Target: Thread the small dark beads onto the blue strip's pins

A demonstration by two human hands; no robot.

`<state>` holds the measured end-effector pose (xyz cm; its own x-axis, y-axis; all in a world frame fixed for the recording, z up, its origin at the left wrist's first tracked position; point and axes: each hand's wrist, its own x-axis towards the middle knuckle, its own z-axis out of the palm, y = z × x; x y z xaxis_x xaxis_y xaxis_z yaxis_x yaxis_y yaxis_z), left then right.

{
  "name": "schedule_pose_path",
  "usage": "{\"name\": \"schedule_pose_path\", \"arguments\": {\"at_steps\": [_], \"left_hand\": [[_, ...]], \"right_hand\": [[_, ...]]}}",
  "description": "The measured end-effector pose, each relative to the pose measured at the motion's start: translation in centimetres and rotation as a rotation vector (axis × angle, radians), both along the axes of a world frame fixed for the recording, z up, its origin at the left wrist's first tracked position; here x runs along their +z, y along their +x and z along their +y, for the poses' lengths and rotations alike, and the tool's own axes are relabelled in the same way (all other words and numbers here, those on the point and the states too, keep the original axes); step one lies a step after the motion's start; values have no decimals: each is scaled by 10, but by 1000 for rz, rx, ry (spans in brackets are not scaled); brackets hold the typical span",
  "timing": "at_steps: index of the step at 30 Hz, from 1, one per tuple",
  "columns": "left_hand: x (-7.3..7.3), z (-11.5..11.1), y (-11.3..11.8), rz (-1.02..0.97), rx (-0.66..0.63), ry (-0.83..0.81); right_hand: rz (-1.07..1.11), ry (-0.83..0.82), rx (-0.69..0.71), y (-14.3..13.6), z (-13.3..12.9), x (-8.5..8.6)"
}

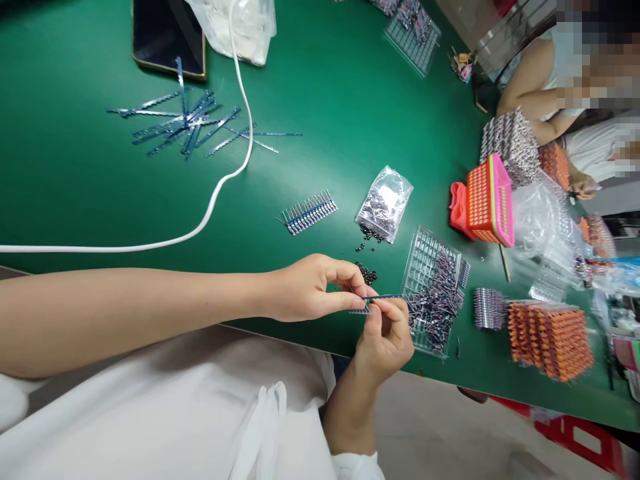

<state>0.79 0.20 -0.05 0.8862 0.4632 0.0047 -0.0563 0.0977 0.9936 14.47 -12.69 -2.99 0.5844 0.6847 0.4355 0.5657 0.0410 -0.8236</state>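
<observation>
My left hand [305, 288] pinches a thin dark-blue metal strip [385, 297] at one end, thumb against forefinger. My right hand [385, 341] is closed just under the strip, its fingertips pressed together and touching it. Anything smaller between the fingertips is too small to make out. Right behind the hands lies a little pile of dark beads [367, 273]. A clear ridged tray [417, 257] heaped with small dark purplish pieces [440, 297] sits beside my right hand. Farther back, a row of blue strips with thin pins [310, 212] lies on the green table [320, 153].
A bead bag [385, 203] lies open beyond the hands. A white cable [215, 193] crosses by loose blue strips [185, 123] and a phone [169, 37]. Rightward stand an orange-pink basket [490, 200] and orange stacks [550, 340]. Another person's hand [583, 183] is at far right.
</observation>
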Motion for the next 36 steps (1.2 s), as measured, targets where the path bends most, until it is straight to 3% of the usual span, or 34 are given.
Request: {"name": "schedule_pose_path", "arguments": {"at_steps": [8,29,36], "left_hand": [[1,-3,0,-4,-2,-59],[2,-3,1,-2,-9,-52],[1,-3,1,49,1,7]], "right_hand": [[-135,49,-125,-2,0,-9],[-290,44,-148,0,-2,-12],[-236,79,-122,-1,-1,-13]]}}
